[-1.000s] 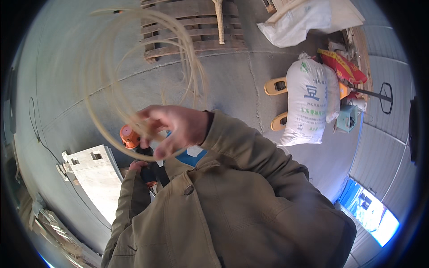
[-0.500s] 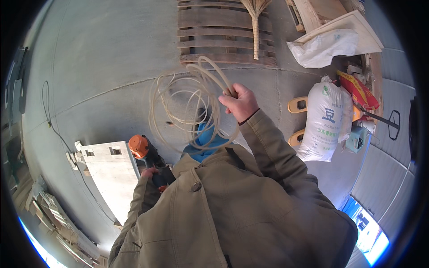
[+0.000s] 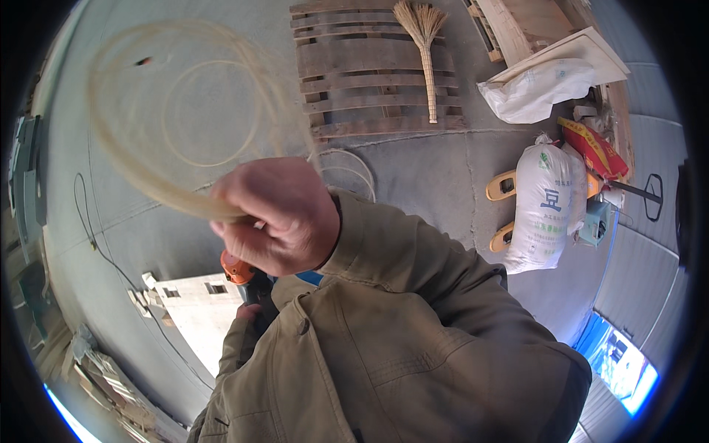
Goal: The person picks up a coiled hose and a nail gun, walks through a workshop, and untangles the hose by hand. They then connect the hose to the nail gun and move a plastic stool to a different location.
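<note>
Raised in front of me, my right hand [image 3: 284,214] is closed around a translucent yellowish hose [image 3: 177,198]. Its loops spread out to the left of the fist, blurred by motion, and a few more show just beyond the wrist. Low at my left side, my left hand [image 3: 249,311] grips what looks like a nail gun with an orange round head [image 3: 235,267] and a dark body. My right hand and sleeve cover part of the tool, and only a bit of the left hand shows.
A pale wooden panel [image 3: 188,303] lies left of the tool. Ahead are a slatted pallet [image 3: 347,63] and a straw broom [image 3: 427,70]. To the right, a full white sack [image 3: 543,210] rests on a yellow pallet jack [image 3: 501,185]. A thin cable [image 3: 122,266] runs along the floor at left.
My right hand has swung left and up closer to view, carrying the hose coils leftward and spreading them. My left hand stays low on the nail gun.
</note>
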`<act>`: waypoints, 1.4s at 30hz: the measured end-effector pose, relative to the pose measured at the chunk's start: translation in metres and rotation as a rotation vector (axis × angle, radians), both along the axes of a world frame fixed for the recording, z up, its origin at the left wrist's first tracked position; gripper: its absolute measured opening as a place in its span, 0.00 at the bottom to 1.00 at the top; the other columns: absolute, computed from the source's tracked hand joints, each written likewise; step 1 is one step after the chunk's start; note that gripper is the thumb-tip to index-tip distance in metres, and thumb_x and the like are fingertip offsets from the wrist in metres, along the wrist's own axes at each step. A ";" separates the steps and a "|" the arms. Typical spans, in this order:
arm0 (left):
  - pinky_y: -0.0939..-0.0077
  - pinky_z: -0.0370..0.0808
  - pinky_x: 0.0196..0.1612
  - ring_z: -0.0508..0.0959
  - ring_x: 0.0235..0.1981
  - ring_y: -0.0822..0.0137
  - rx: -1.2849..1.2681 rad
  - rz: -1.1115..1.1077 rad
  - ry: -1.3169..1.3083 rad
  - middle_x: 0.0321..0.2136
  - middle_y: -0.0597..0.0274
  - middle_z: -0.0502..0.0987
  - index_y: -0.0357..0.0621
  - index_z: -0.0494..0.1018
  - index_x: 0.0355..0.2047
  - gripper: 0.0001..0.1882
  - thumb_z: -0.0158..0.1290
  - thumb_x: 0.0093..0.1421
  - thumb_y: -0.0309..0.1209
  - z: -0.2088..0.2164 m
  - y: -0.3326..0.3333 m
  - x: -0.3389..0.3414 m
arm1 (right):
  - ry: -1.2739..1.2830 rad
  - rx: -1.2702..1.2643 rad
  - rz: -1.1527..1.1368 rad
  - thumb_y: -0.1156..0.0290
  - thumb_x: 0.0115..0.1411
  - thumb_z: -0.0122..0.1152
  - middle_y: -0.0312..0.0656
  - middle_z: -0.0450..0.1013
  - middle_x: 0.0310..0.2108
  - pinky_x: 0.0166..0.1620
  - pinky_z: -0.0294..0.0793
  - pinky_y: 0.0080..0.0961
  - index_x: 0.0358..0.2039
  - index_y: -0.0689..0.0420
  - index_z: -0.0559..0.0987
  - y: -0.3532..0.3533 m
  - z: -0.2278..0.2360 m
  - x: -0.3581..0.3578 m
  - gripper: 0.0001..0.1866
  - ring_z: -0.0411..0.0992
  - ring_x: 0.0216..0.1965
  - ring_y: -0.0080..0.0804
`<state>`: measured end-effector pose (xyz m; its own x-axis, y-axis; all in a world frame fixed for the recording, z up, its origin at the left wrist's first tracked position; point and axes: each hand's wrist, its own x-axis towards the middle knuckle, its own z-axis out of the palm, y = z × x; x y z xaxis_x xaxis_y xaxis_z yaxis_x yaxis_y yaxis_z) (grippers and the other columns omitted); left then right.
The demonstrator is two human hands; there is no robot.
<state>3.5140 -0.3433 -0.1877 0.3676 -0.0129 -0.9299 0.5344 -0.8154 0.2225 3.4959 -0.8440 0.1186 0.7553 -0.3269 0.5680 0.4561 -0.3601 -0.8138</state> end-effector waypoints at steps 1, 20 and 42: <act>0.68 0.79 0.39 0.82 0.32 0.62 0.013 -0.083 -0.006 0.32 0.52 0.82 0.30 0.79 0.38 0.24 0.64 0.41 0.33 -0.012 -0.007 0.021 | -0.018 -0.080 0.013 0.72 0.51 0.71 0.44 0.73 0.33 0.38 0.71 0.37 0.42 0.59 0.73 0.003 -0.009 0.024 0.20 0.73 0.34 0.38; 0.64 0.81 0.29 0.81 0.22 0.57 0.031 0.229 0.196 0.25 0.51 0.79 0.27 0.72 0.40 0.23 0.62 0.42 0.21 -0.041 -0.009 0.211 | 1.681 0.461 -0.040 0.62 0.46 0.74 0.58 0.72 0.55 0.57 0.73 0.36 0.60 0.64 0.69 -0.015 -0.474 -0.019 0.42 0.73 0.56 0.45; 0.66 0.77 0.44 0.80 0.38 0.60 0.085 0.203 0.383 0.36 0.55 0.80 0.34 0.75 0.44 0.28 0.59 0.37 0.24 -0.114 -0.005 0.146 | 1.067 1.182 -0.227 0.63 0.66 0.59 0.32 0.65 0.20 0.26 0.68 0.25 0.39 0.58 0.74 -0.035 -0.589 0.215 0.11 0.64 0.17 0.22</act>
<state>3.6600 -0.3482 -0.3021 -0.0167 0.1061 -0.9942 0.7164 -0.6923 -0.0859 3.7106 -0.8786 -0.4702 0.4986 -0.3339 -0.7999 -0.4462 0.6923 -0.5671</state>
